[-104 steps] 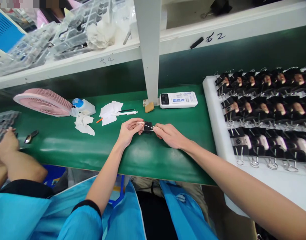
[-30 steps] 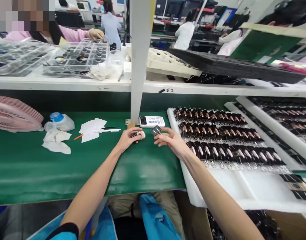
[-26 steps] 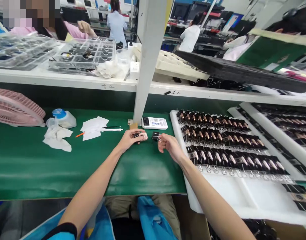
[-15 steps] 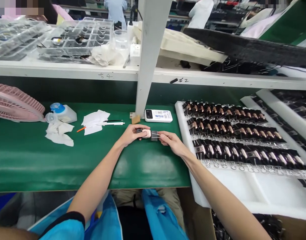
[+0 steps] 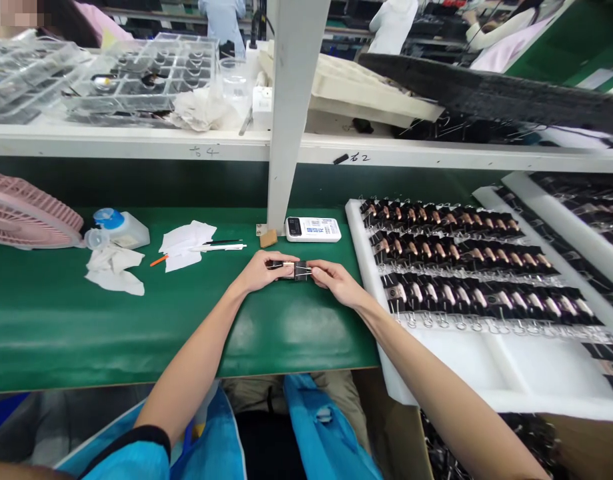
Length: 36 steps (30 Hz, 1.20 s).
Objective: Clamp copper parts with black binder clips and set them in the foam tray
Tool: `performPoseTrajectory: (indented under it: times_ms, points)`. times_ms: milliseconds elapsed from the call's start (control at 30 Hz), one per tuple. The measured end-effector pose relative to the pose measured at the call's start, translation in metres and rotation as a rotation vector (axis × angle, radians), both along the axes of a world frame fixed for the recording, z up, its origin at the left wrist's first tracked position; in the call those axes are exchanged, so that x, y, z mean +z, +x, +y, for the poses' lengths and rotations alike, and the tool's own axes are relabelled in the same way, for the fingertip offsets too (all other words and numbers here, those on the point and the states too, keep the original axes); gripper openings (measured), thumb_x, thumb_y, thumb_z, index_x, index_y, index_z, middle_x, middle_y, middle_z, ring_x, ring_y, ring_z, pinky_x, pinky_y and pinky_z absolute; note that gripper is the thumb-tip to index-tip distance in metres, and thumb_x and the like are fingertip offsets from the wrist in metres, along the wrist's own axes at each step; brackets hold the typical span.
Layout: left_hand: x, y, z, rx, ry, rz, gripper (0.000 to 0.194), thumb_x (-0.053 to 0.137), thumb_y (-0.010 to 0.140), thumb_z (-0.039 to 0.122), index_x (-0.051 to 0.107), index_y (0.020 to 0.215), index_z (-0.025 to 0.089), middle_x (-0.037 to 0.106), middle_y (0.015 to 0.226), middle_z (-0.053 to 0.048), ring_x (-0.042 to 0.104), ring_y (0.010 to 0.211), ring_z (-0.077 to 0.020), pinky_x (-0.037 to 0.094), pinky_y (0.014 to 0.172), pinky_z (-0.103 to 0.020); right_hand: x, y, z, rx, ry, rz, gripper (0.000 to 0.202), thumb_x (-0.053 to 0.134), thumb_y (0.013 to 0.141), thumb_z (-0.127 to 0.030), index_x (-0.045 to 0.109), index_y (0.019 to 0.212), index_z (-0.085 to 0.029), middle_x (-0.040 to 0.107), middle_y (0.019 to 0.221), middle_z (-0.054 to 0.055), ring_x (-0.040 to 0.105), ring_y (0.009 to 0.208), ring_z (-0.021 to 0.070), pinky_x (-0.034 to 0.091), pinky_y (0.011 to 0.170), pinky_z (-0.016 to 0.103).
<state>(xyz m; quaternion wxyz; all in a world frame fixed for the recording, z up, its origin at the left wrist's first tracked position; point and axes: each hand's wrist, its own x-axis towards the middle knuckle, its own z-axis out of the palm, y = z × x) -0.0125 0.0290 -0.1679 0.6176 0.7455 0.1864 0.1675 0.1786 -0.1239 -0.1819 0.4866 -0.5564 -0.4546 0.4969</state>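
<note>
My left hand (image 5: 257, 272) is closed around a small pinkish-gold part (image 5: 289, 268), with fingers and thumb along its sides. A dark clip sits at the part's left end, partly covered by my fingers. On the right end is a black binder clip (image 5: 301, 270), up against the part. My right hand (image 5: 335, 279) pinches the wire handles of that clip between thumb and fingers. Both hands are just above the green mat (image 5: 296, 333), in front of a white power bank-like device (image 5: 313, 229) with printed labels.
To the right, a white foam tray (image 5: 366, 267) holds rows of similar clipped parts. A tan block (image 5: 269, 239) lies by the post (image 5: 281, 180). Leftward are a white pen (image 5: 223, 247), tissue (image 5: 189, 240), a blue-capped bottle (image 5: 129, 230) and a pink fan (image 5: 26, 213).
My right hand has moved slightly left, bringing the binder clip tighter against the part's right end. The clip's body looks narrower and turned. The whole view has shifted slightly.
</note>
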Motion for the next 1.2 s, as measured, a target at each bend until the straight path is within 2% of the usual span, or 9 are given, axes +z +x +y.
performPoseTrajectory:
  times_ms: [167, 300, 400, 500, 600, 700, 767, 933, 1200]
  points:
    - [0.0, 0.0, 0.003, 0.007, -0.002, 0.048, 0.042, 0.072, 0.084, 0.045, 0.078, 0.113, 0.014, 0.072, 0.091, -0.009, 0.057, 0.063, -0.0145, 0.043, 0.057, -0.025, 0.001, 0.0, 0.008, -0.018, 0.002, -0.015, 0.059, 0.062, 0.09, -0.062, 0.068, 0.117, -0.01, 0.046, 0.066, -0.003, 0.037, 0.058, 0.0115, 0.026, 0.055, 0.027]
    - [0.006, -0.003, 0.001, -0.017, -0.044, 0.098, 0.048, 0.076, 0.08, 0.051, 0.077, 0.112, 0.014, 0.074, 0.088, -0.01, 0.059, 0.06, -0.016, 0.047, 0.055, -0.025, 0.022, -0.013, 0.004, -0.086, -0.095, -0.005, 0.058, 0.072, 0.079, -0.061, 0.072, 0.106, -0.01, 0.063, 0.071, 0.003, 0.054, 0.063, 0.015, 0.042, 0.06, 0.028]
    - [0.005, -0.002, 0.005, 0.013, -0.135, 0.005, 0.054, 0.073, 0.084, 0.051, 0.07, 0.126, 0.019, 0.074, 0.107, -0.012, 0.069, 0.092, -0.0254, 0.055, 0.077, -0.03, 0.047, -0.014, -0.021, -0.168, -0.066, -0.117, 0.045, 0.073, 0.081, -0.052, 0.075, 0.103, -0.013, 0.068, 0.073, 0.004, 0.06, 0.067, 0.0175, 0.047, 0.064, 0.03]
    - [-0.002, 0.006, 0.017, 0.126, -0.249, -0.109, 0.055, 0.066, 0.088, 0.055, 0.064, 0.134, 0.024, 0.071, 0.12, -0.012, 0.067, 0.104, -0.0289, 0.057, 0.078, -0.032, 0.069, 0.006, -0.078, -0.455, 0.092, -0.204, 0.041, 0.069, 0.087, -0.048, 0.074, 0.111, -0.016, 0.071, 0.08, 0.005, 0.064, 0.071, 0.019, 0.051, 0.069, 0.032]
    - [-0.005, 0.013, 0.022, 0.158, -0.233, -0.078, 0.045, 0.067, 0.085, 0.054, 0.07, 0.124, 0.031, 0.073, 0.115, -0.007, 0.066, 0.1, -0.0296, 0.058, 0.073, -0.034, 0.078, 0.043, -0.173, -0.952, 0.205, -0.267, 0.045, 0.067, 0.089, -0.052, 0.072, 0.119, -0.018, 0.073, 0.088, 0.007, 0.066, 0.077, 0.0206, 0.053, 0.073, 0.036]
    - [-0.003, 0.014, 0.016, 0.169, -0.14, -0.018, 0.039, 0.072, 0.078, 0.055, 0.075, 0.112, 0.037, 0.074, 0.106, -0.004, 0.065, 0.093, -0.0298, 0.059, 0.067, -0.036, 0.071, 0.086, -0.274, -1.397, 0.098, -0.456, 0.054, 0.069, 0.087, -0.051, 0.068, 0.127, -0.015, 0.071, 0.086, 0.007, 0.061, 0.071, 0.019, 0.051, 0.066, 0.034]
    - [-0.002, 0.014, 0.013, 0.173, -0.083, 0.015, 0.038, 0.074, 0.075, 0.057, 0.076, 0.109, 0.04, 0.075, 0.104, -0.002, 0.065, 0.09, -0.0302, 0.059, 0.066, -0.038, 0.061, 0.111, -0.328, -1.53, -0.047, -0.539, 0.067, 0.068, 0.086, -0.054, 0.062, 0.135, -0.009, 0.066, 0.072, 0.003, 0.055, 0.061, 0.0175, 0.047, 0.059, 0.033]
    - [-0.001, 0.015, 0.014, 0.176, -0.006, 0.035, 0.035, 0.073, 0.072, 0.059, 0.076, 0.104, 0.046, 0.075, 0.101, 0.001, 0.066, 0.085, -0.0334, 0.059, 0.064, -0.044, 0.037, 0.151, -0.389, -1.538, -0.347, -0.813, 0.065, 0.06, 0.089, -0.053, 0.064, 0.134, -0.006, 0.064, 0.064, 0.004, 0.053, 0.06, 0.0197, 0.045, 0.063, 0.035]
    - [0.003, 0.015, 0.014, 0.171, 0.026, 0.05, 0.037, 0.075, 0.068, 0.06, 0.076, 0.102, 0.046, 0.076, 0.099, 0.001, 0.067, 0.084, -0.0342, 0.061, 0.064, -0.046, 0.017, 0.186, -0.383, -1.472, -0.441, -0.915, 0.051, 0.058, 0.089, -0.044, 0.065, 0.13, -0.015, 0.073, 0.098, 0.011, 0.061, 0.074, 0.0221, 0.045, 0.073, 0.035]
